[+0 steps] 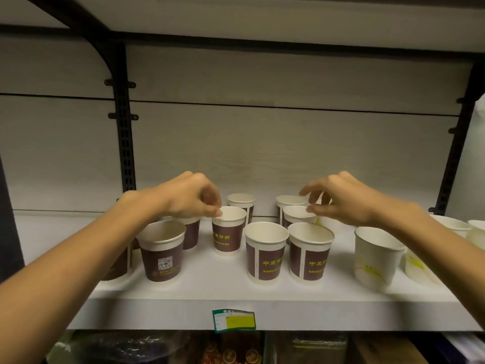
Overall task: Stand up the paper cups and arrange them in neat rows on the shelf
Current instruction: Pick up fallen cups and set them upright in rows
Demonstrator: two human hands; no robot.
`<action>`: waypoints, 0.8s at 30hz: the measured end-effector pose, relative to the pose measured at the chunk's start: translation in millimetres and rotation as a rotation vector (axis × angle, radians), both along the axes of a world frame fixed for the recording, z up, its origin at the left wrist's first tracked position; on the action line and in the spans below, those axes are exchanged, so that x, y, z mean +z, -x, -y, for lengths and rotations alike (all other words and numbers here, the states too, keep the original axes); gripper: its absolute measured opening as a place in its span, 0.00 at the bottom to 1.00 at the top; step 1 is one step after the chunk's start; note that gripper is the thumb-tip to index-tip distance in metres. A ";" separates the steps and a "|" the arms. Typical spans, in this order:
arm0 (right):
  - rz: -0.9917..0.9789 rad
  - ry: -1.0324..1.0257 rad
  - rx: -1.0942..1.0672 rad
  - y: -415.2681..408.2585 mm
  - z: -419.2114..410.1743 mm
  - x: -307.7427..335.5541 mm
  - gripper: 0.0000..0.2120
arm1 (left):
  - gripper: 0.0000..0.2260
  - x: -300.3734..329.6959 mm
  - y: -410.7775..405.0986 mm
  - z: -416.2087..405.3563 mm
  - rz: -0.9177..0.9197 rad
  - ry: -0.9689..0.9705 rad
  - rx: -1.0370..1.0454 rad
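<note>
Several brown-and-white paper cups stand upright on the white shelf [210, 287]. My left hand [189, 199] pinches the near rim of a brown cup [227, 233] in the middle row. My right hand [341, 202] hovers over the right group with its fingers spread and loosely bent. Its thumb tip touches the rim of a middle-row cup [298, 215]. Two more cups [241, 202] [288, 200] stand at the back. Three cups [162, 252] [266, 252] [309, 252] stand along the front. My left arm partly hides another cup [119, 264] at the far left.
White cups with yellow print stand at the right: a big one [375, 256], others behind my right arm [451, 224]. Black slotted uprights [126, 143] [451, 153] flank the bay. A green price label [233, 320] sits on the shelf's front edge, with packaged goods below.
</note>
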State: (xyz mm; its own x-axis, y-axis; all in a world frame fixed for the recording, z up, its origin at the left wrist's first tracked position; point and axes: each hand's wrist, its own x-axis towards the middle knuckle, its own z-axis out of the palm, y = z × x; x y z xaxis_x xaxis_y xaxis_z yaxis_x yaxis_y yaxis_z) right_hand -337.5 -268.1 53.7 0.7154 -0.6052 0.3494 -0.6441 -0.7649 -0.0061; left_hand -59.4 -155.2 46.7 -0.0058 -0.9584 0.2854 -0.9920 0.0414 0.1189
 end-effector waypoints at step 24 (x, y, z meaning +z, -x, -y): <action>0.208 0.079 0.030 94.8 6.6 -1.0 0.14 | 0.10 -13.0 61.3 43.5 0.064 0.049 0.028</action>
State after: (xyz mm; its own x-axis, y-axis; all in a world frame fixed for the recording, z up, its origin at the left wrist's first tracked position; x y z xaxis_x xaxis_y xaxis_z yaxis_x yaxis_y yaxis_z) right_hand -432.3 -274.7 52.7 0.6404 -0.5493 0.5368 -0.6118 -0.7874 -0.0759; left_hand -120.7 -198.7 33.7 0.0013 -0.9434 0.3317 -0.9984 0.0175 0.0536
